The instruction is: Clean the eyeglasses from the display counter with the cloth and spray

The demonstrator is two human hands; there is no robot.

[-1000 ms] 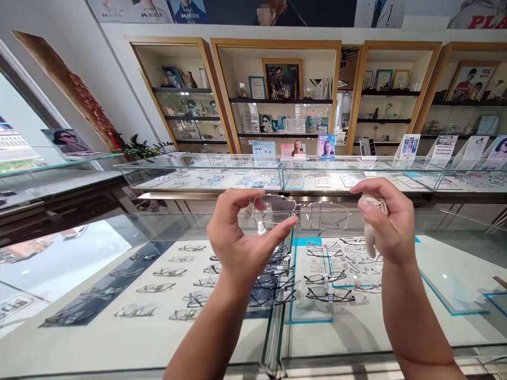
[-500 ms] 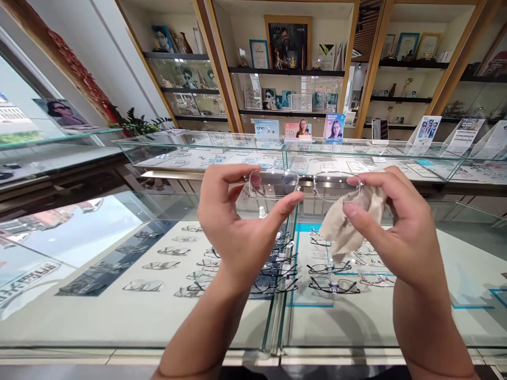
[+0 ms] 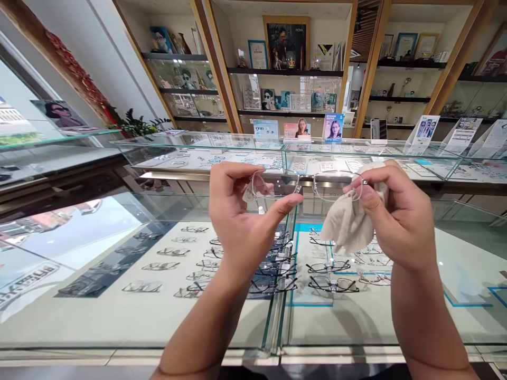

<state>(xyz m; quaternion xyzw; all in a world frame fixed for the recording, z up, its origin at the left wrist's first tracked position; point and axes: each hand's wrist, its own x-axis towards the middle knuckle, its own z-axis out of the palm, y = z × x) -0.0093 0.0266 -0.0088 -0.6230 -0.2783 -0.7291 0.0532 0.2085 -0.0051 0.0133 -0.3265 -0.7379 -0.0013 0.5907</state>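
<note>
A pair of thin-rimmed eyeglasses (image 3: 334, 173) is held up level between my two hands, above a glass display case. My left hand (image 3: 243, 216) grips the left lens side, with the thumb under the bridge end and the fingers behind and over the rim. At the right rim, my right hand (image 3: 400, 216) pinches the outer corner. The same hand also holds a crumpled beige cleaning cloth (image 3: 348, 224), which hangs below and behind the right lens. Parts of the temples are hidden by the hands.
Below the hands, the glass display case (image 3: 130, 322) holds rows of eyeglass frames (image 3: 334, 285). A small white bottle (image 3: 261, 210) stands behind the left hand. Farther back runs another glass counter (image 3: 222, 140) bearing advertising cards (image 3: 334, 128), with wall shelves (image 3: 285, 71) beyond.
My right hand's thumb has moved up to the outer rim corner, and the cloth has shifted and bunched differently. My left hand has moved slightly right. The eyeglasses stay at about the same height.
</note>
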